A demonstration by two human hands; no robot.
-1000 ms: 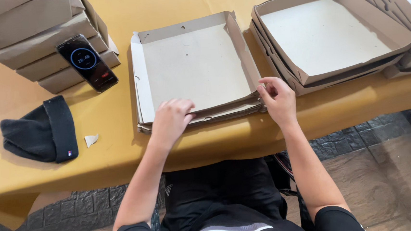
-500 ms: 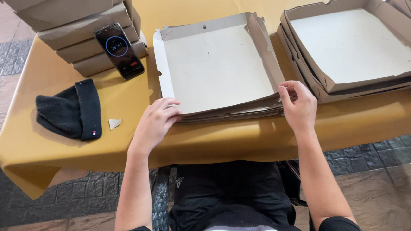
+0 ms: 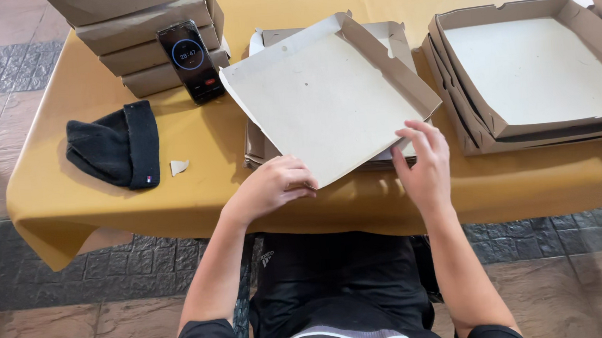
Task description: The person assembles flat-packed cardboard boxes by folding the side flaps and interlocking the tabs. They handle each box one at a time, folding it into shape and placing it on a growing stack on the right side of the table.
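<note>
Your left hand (image 3: 270,186) pinches near corner of cardboard tray (image 3: 324,100); right hand (image 3: 424,164) open, steadying edge. Light, floppy: grip folded walls.

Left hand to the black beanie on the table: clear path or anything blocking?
Probably yes. The left hand grips the near corner of the cardboard tray; the black beanie lies to its left on bare tablecloth, with only a small paper scrap between. It would need to let go first.
</note>
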